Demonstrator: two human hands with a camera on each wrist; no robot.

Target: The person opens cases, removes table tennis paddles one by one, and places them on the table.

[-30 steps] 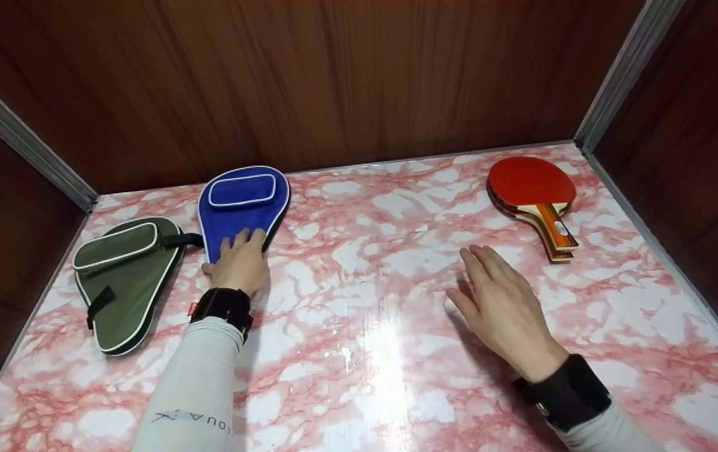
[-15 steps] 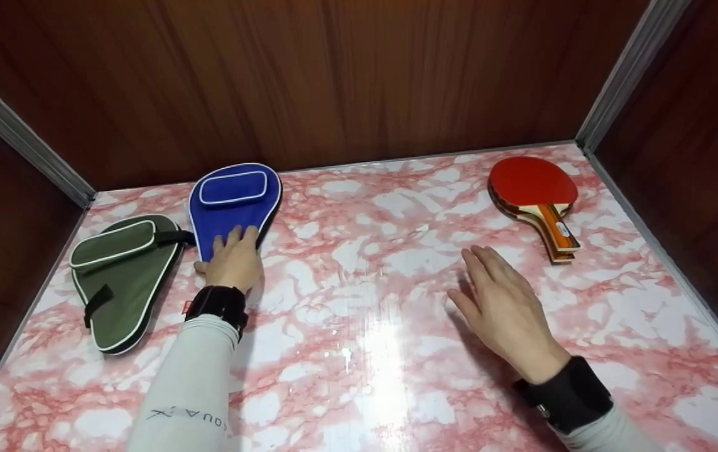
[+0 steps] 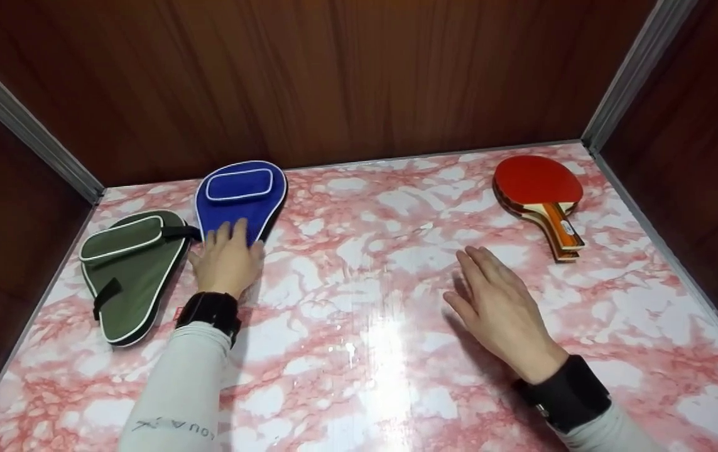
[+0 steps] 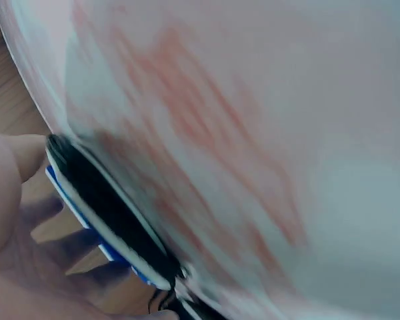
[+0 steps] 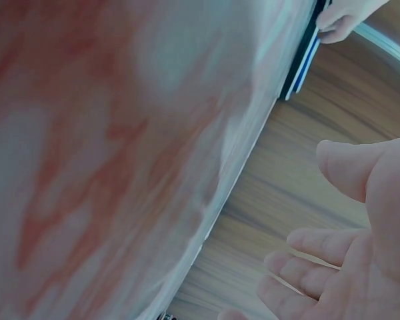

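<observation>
The blue table tennis bat case (image 3: 242, 207) with white piping lies at the back left, its narrow end toward me. Over that narrow end spreads my left hand (image 3: 227, 263), fingers extended on the fabric and thumb out at the right edge. In the left wrist view the thumb is close to the dark side of the blue case (image 4: 113, 200). My right hand (image 3: 503, 307) hovers at the right with extended fingers and holds nothing. Beyond it lie two stacked table tennis bats (image 3: 541, 182), the upper one red side up, handles toward me.
An olive green bat case (image 3: 135, 276) with black straps lies left of the blue one, and a strap reaches toward it. Dark wood panels (image 3: 346, 81) with metal corner strips enclose the pink-and-white marbled table (image 3: 346, 282) on three sides.
The blue case has shifted slightly left, closer to the green case. My left hand's fingers have loosened and its thumb now shows at the right edge. My right hand stays almost still.
</observation>
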